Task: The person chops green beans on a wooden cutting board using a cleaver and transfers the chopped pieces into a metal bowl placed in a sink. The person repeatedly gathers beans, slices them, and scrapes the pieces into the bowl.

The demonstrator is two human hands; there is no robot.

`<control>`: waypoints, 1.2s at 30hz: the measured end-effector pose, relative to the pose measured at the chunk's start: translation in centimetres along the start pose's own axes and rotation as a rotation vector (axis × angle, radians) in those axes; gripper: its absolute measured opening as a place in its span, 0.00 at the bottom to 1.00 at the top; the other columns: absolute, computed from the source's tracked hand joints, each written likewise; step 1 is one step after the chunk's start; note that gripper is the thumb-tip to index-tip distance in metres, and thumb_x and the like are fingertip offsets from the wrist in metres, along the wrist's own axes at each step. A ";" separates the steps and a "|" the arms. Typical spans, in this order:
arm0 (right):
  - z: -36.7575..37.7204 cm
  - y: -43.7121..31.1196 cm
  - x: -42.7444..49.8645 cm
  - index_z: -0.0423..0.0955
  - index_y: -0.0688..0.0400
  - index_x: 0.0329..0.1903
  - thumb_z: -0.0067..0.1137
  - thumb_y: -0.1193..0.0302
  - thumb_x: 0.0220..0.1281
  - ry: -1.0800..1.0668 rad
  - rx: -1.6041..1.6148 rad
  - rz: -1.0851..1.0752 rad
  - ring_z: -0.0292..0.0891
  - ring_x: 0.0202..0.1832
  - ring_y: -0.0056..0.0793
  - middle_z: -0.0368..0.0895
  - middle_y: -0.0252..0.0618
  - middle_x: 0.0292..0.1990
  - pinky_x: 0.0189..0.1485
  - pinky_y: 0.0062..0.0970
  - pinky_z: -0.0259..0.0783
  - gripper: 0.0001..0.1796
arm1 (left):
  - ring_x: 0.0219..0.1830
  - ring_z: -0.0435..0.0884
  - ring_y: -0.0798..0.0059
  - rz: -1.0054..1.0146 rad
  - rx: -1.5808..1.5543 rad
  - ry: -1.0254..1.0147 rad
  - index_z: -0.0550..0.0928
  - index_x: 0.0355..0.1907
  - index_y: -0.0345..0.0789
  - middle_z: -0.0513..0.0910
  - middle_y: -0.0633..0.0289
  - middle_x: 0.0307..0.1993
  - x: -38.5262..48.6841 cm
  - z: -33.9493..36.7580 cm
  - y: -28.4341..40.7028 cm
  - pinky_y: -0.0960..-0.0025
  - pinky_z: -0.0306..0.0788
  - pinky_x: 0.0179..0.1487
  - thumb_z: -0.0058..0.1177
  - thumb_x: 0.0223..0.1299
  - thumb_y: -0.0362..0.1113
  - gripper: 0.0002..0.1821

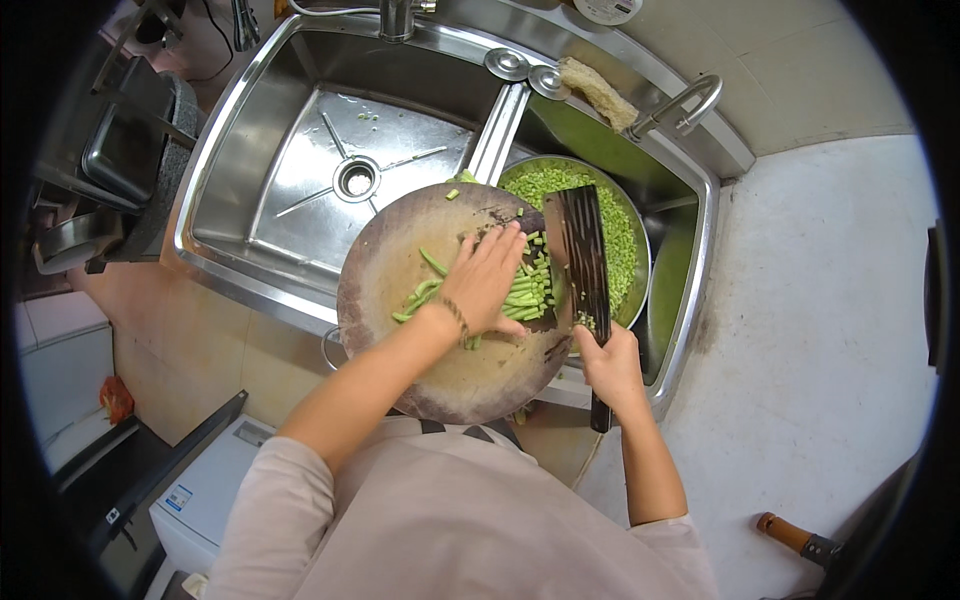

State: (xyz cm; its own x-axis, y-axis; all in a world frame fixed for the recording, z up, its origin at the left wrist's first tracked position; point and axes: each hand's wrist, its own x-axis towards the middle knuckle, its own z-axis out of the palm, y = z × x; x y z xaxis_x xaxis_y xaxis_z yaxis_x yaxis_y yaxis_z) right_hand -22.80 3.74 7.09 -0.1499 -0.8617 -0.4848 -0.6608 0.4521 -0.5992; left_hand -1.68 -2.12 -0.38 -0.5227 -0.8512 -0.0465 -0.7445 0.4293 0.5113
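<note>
A round wooden chopping board [472, 386] lies over the front edge of the sink, before my body. My left hand [484, 274] rests flat on a bunch of cut green beans [531, 294], thumb spread; its palm hides some of them. With my right hand [616, 367] I grip the dark handle of a cleaver [583, 255]. The blade stands on edge at the board's right side, just right of the bean ends, with small green bits stuck to it. Beyond it, a metal bowl [648, 281] in the right basin holds finely chopped green beans [624, 236].
The double stainless-steel sink [225, 135] has a drain [357, 178] in its left basin. Two metal drain covers [506, 64], a loofah [598, 94] and a curved tap [686, 101] line the back. A white countertop [810, 300] extends right, with a wooden-ended pan handle [786, 531].
</note>
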 end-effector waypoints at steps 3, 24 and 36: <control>-0.5 0.3 -1.1 0.76 0.71 0.34 0.59 0.68 0.62 0.021 0.019 0.021 0.73 0.21 0.37 0.77 0.53 0.20 0.31 0.36 0.70 0.15 | 0.71 0.60 0.54 0.115 0.060 -0.084 0.62 0.69 0.30 0.63 0.50 0.69 0.5 0.3 -0.8 0.48 0.53 0.72 0.72 0.34 0.63 0.62; -1.7 6.6 -10.3 0.71 0.61 0.26 0.59 0.70 0.67 0.383 0.558 0.235 0.64 0.16 0.14 0.71 0.27 0.16 0.18 0.22 0.59 0.14 | 0.41 0.79 0.56 0.086 -0.179 0.282 0.83 0.30 0.34 0.81 0.55 0.34 3.8 0.1 -2.4 0.59 0.73 0.47 0.61 0.51 0.30 0.03; -0.3 9.2 -14.6 0.73 0.61 0.31 0.59 0.70 0.67 0.514 0.801 0.379 0.61 0.14 0.12 0.68 0.25 0.16 0.16 0.21 0.57 0.10 | 0.43 0.77 0.57 0.152 0.067 0.090 0.82 0.27 0.32 0.78 0.55 0.34 4.3 -0.2 -2.3 0.59 0.72 0.49 0.62 0.46 0.28 0.05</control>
State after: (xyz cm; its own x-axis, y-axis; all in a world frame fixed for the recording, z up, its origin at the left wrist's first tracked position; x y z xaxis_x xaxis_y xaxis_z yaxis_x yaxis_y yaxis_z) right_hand -26.89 20.43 8.85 -0.6687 -0.5391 -0.5121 0.1530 0.5743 -0.8043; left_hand -2.13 -6.80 -1.56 -0.5941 -0.7974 0.1055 -0.6875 0.5715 0.4481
